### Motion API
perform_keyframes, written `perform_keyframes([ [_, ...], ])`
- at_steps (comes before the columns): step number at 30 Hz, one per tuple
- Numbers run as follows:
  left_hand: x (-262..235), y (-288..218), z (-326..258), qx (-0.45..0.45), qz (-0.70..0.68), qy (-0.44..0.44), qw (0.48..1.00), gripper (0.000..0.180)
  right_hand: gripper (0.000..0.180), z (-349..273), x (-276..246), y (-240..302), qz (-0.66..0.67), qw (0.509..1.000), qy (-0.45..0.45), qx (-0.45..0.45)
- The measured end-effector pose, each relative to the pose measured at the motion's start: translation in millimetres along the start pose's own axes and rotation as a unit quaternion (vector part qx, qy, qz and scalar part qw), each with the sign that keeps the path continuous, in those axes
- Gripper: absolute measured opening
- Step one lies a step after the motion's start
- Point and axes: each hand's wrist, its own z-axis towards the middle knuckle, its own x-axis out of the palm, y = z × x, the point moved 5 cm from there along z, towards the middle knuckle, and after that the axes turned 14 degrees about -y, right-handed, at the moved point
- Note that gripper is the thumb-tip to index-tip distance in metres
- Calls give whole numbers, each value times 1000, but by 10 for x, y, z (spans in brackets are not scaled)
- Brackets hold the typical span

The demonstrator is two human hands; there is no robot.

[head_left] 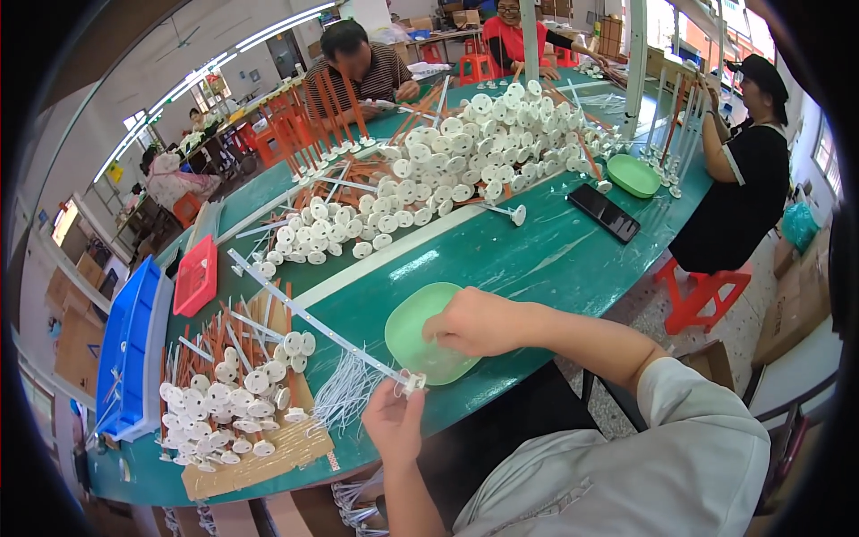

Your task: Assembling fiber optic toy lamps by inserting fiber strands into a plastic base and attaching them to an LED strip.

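My left hand pinches the near end of a long, flat white strip, where a small white fitting sits. The strip slants up and away to the left, with small dark holes or dots along it. My right hand dips its fingers, drawn together, into a light green oval dish; whatever they may hold is too small or hidden to make out. A bundle of thin white ties or wires lies just left of my left hand.
Strips with round white discs lie on cardboard at left, near a red tray and blue bin. A large heap of disc-ended strips fills the middle. Beyond are a phone and another green dish. Several people sit around.
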Motion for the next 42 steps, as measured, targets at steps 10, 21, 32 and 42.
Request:
perform_keyframes([
  [10, 25, 6, -6, 1, 33, -3, 999, 35, 10, -80, -127, -53, 30, 989, -142, 18],
  [21, -52, 2, -31, 8, 68, -8, 998, 31, 20, -857, -281, 448, 215, 916, -328, 90],
  [32, 767, -348, -789, -9, -141, 3, 990, 43, 17, -1468, -121, 657, 402, 811, -397, 152],
  [42, 1162, -592, -1199, -27, -323, 113, 939, 58, 17, -1761, -131, 729, 421, 786, -429, 146],
])
